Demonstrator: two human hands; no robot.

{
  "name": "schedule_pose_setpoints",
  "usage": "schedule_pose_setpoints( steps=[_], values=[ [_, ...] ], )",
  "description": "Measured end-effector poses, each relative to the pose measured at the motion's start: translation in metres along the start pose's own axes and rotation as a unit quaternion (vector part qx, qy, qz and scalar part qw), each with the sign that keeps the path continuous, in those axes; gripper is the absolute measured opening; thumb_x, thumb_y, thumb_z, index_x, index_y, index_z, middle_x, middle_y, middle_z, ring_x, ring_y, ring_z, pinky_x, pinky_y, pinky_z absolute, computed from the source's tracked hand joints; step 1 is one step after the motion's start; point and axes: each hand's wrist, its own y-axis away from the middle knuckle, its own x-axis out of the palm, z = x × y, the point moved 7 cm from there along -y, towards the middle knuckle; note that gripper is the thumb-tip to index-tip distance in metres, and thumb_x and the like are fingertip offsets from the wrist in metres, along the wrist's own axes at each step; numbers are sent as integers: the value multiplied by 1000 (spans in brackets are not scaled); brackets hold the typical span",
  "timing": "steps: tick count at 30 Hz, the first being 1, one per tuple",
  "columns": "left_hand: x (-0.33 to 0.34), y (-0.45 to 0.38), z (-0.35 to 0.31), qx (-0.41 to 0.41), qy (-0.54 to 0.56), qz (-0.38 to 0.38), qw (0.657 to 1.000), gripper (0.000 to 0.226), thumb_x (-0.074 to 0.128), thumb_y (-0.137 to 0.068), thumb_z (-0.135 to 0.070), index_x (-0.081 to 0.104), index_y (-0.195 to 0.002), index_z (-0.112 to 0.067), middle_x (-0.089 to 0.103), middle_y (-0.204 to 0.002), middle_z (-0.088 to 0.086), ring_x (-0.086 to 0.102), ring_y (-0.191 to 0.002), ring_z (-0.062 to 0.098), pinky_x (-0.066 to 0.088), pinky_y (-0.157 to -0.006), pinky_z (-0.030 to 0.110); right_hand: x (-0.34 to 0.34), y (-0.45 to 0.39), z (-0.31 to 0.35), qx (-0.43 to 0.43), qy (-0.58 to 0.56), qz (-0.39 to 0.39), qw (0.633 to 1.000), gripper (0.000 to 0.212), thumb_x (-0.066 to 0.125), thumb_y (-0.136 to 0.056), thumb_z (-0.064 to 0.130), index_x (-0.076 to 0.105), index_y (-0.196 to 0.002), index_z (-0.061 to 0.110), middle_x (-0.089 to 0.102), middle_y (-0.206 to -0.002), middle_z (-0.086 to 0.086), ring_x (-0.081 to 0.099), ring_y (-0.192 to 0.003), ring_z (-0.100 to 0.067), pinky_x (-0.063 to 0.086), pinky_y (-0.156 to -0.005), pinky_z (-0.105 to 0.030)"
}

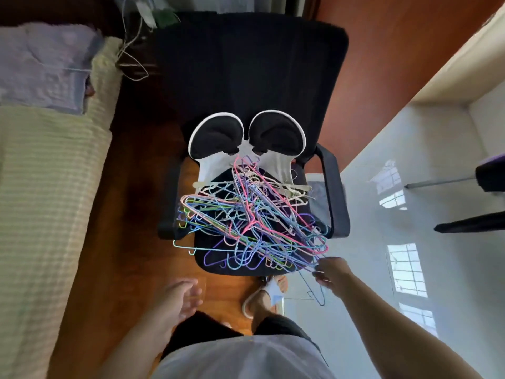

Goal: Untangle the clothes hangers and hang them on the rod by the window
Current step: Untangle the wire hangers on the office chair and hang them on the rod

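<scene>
Tangled hangers (251, 222) heaped on the chair (251, 77) seat, almost all unsorted. One blue hanger (318, 292) half out at the near right edge, pinched by right hand (329, 272). Left hand (181, 298) spread, empty. No rod visible; hanging barely begun.

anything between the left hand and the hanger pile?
Head view: bare wooden floor and the chair seat's front edge lie between the left hand and the hanger pile. No hanger there.
</scene>
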Motion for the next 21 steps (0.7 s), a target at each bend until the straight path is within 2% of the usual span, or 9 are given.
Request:
schedule_pose_setpoints(
  steps=[3, 6, 8, 9, 14, 16, 19, 21],
  values=[
    [11, -16, -11, -19, -1, 6, 1000, 15, 50, -103, -9, 65, -104, -7, 70, -90, 14, 63, -78, 28, 48, -71, 33, -3, -35, 22, 20, -50, -41, 998, 21, 45, -96, -5, 55, -80, 4, 56, -66, -17, 57, -42, -19, 45, -40, -21],
    [16, -36, -23, -30, -36, 11, 999, 16, 52, -103, -9, 69, -102, -8, 74, -93, 16, 67, -78, 30, 51, -72, 35, 4, -65, 35, 43, -94, -54, 993, 15, 55, -95, 2, 58, -81, 4, 60, -72, -15, 60, -57, -22, 53, -54, -28],
    [15, -45, -30, -25, -65, 21, 997, 18, 53, -103, -10, 70, -103, -9, 75, -97, 18, 69, -80, 30, 54, -74, 37, 4, -74, 34, 63, -120, -77, 988, 14, 60, -94, 4, 59, -80, 2, 62, -71, -16, 60, -57, -23, 53, -68, -34],
    [16, -51, -36, -22, -81, 24, 996, 18, 52, -103, -10, 71, -104, -9, 75, -97, 17, 69, -80, 29, 54, -74, 37, 3, -77, 34, 66, -127, -91, 985, 16, 60, -93, 3, 59, -77, 1, 61, -68, -16, 58, -56, -24, 51, -69, -35],
    [16, -67, -68, -4, -141, 45, 989, 19, 50, -104, -11, 69, -107, -10, 73, -98, 15, 69, -83, 28, 54, -80, 38, 8, -74, 28, 52, -159, -117, 979, 6, 65, -86, -3, 70, -86, 0, 57, -65, -12, 51, -55, -20, 50, -66, -33],
    [17, -68, -81, 1, -146, 54, 988, 19, 50, -104, -11, 68, -107, -10, 73, -101, 16, 69, -84, 28, 55, -80, 38, 9, -68, 33, 32, -150, -113, 982, 8, 67, -86, -5, 69, -89, 1, 57, -67, -11, 52, -56, -19, 50, -57, -27],
    [15, -72, -95, 4, -142, 55, 988, 18, 50, -104, -11, 68, -109, -8, 72, -98, 14, 68, -79, 26, 53, -71, 32, 12, -61, 41, 1, -153, -79, 985, 16, 69, -86, -8, 65, -100, -2, 64, -77, -17, 62, -60, -23, 53, -45, -23],
    [15, -73, -101, 7, -137, 55, 989, 19, 50, -104, -12, 68, -109, -7, 72, -99, 16, 67, -78, 25, 52, -68, 31, 9, -54, 44, -11, -202, -62, 977, 12, 62, -92, -8, 59, -102, -1, 67, -85, -21, 69, -67, -28, 56, -46, -26]
  ],
)
